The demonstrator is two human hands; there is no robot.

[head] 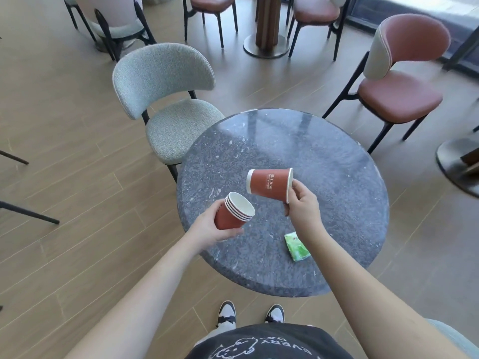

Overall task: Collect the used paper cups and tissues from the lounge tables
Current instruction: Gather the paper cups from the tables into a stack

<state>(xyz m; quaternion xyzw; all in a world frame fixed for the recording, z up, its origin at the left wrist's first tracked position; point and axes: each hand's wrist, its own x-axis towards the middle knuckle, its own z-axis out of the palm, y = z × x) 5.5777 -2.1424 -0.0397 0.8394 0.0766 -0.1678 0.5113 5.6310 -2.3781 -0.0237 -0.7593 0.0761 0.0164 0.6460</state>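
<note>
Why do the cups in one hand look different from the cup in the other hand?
The left hand holds a stack of cups, several nested together; the right hand pinches a single cup. The stack tilts with its open mouth up; the single cup lies sideways, its base pointing towards the stack. Both are red paper cups with white rims, held above the table.

Left hand [207,226] grips cup stack [233,211]; right hand [302,203] pinches single cup [269,184] sideways over table [324,164]; tissue pack [296,246] beside.
</note>
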